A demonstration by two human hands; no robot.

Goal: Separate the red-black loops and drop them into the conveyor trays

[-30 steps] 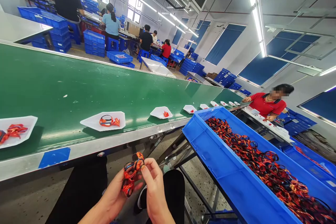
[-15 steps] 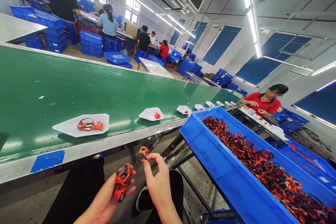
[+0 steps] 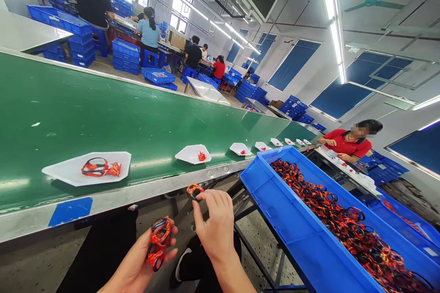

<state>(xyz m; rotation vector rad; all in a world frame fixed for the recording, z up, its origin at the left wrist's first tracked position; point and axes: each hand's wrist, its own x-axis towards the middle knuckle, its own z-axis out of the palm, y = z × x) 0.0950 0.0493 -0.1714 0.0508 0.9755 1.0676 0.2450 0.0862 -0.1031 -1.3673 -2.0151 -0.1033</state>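
Note:
My right hand (image 3: 217, 224) pinches one orange-and-black ring-shaped piece (image 3: 194, 187) between thumb and fingers, just short of the belt's metal edge. Lower and to the left, my left hand (image 3: 135, 256) holds a small bunch of similar rings (image 3: 158, 233) in curled fingers; how many cannot be made out. On the green conveyor belt (image 3: 103, 110), the nearest white pointed tray (image 3: 65, 175) carries one such ring (image 3: 94, 167) beside a red-orange piece. The second white tray (image 3: 187, 154) holds only a small red-orange piece (image 3: 201, 156).
At my right, a blue bin (image 3: 275, 206) is heaped with orange-and-black rings (image 3: 330, 206). More white trays (image 3: 240, 147) line the belt farther off. A person in red (image 3: 354, 144) sits beyond the bin. Other people and stacked blue crates (image 3: 125, 57) are behind the belt.
The trays have shifted left along the belt. My right hand, still pinching its ring, has moved slightly up and right, away from my left hand, which keeps its bunch.

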